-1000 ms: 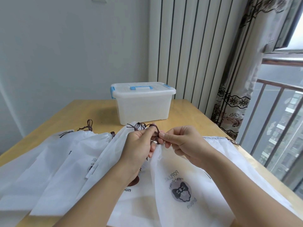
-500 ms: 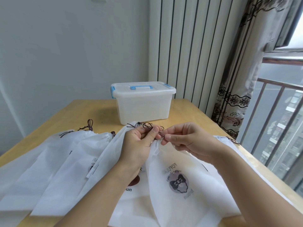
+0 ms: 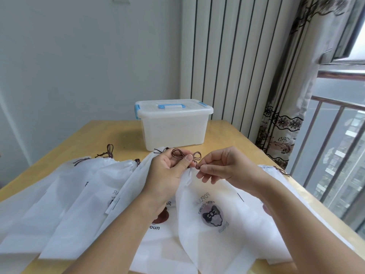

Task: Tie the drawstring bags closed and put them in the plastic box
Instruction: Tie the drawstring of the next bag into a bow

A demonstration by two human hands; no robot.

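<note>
hands apart | right hand (image 3: 227, 167) drawn rightward | cord (image 3: 185, 155) loops now showing

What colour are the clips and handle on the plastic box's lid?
Light blue, on the plastic box; the head view shows it.

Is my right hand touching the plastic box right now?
Apart. The head view shows bare table between the right hand and the plastic box.

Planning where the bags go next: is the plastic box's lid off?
No, the lid sits closed on the plastic box.
</note>
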